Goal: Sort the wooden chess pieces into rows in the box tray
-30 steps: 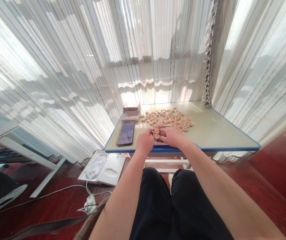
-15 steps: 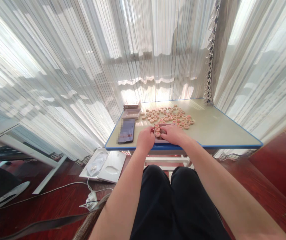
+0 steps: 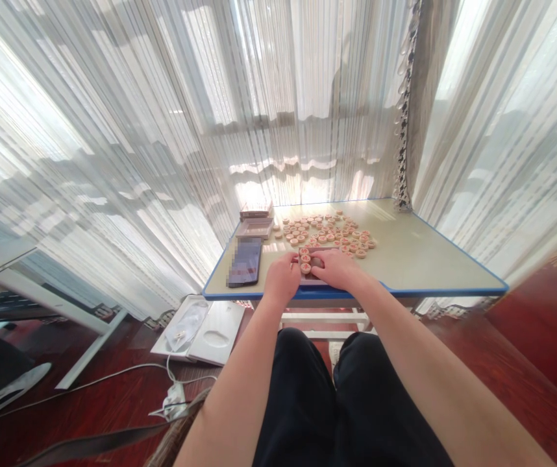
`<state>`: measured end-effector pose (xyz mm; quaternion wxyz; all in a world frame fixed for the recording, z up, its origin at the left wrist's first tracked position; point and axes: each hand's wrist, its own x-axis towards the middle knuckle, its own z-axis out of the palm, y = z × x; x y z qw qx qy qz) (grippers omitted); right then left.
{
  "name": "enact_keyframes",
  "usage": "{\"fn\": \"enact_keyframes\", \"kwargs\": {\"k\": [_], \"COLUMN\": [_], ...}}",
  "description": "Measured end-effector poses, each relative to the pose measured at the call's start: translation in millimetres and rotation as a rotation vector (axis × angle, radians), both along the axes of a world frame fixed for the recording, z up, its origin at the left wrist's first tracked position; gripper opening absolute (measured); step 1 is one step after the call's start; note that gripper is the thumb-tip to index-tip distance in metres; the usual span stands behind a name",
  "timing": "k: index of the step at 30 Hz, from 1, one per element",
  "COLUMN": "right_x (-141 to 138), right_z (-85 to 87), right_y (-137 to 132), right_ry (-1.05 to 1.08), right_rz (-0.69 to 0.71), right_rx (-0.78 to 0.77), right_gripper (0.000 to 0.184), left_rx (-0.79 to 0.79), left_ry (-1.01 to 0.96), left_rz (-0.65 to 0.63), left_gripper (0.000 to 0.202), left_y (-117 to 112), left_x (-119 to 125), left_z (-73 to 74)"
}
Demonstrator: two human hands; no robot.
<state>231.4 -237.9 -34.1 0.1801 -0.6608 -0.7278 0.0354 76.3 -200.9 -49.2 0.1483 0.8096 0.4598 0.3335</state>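
Observation:
A small shallow wooden box (image 3: pixel 315 282) sits at the table's front edge between my hands. Three round xiangqi pieces (image 3: pixel 305 259) with red characters stand in a row along its left side. My left hand (image 3: pixel 283 275) is closed on the left wall of the box, its fingertips beside the row. From the right, my right hand (image 3: pixel 337 268) reaches over the box, thumb and fingers apart, fingertips close to the row; its far fingers are partly hidden. Beyond the box, many loose xiangqi pieces (image 3: pixel 327 238) lie scattered on the table.
The pale table (image 3: pixel 434 259) has a blue rim. On its left lie a phone (image 3: pixel 245 261), a shallow wooden tray (image 3: pixel 255 227) and another box (image 3: pixel 255 211) behind it. An open white carton (image 3: pixel 215 337) and a power strip (image 3: pixel 175 399) with cables are down at the left. Sheer curtains (image 3: pixel 278 97) hang behind.
The view has tilted slightly, so the table appears a little lower. Both hands stay at the box, and the row of three pieces looks the same.

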Motion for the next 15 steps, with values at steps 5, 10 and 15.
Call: {"fn": "enact_keyframes", "kwargs": {"k": [5, 10, 15], "right_x": [0.2, 0.7, 0.4], "right_z": [-0.3, 0.5, -0.1], "right_y": [1.0, -1.1, -5.0], "right_ry": [0.02, 0.044, 0.064], "right_rz": [-0.004, -0.015, 0.007], "right_rx": [0.019, 0.018, 0.032], "right_gripper": [0.033, 0.03, 0.037], "left_rx": [0.013, 0.016, 0.012], "left_ry": [0.003, 0.016, 0.012], "left_rz": [0.013, 0.02, 0.012], "left_gripper": [0.028, 0.026, 0.026], "left_y": [0.3, -0.9, 0.3], "left_x": [0.8, 1.2, 0.6], "left_z": [-1.2, 0.3, 0.2]}}
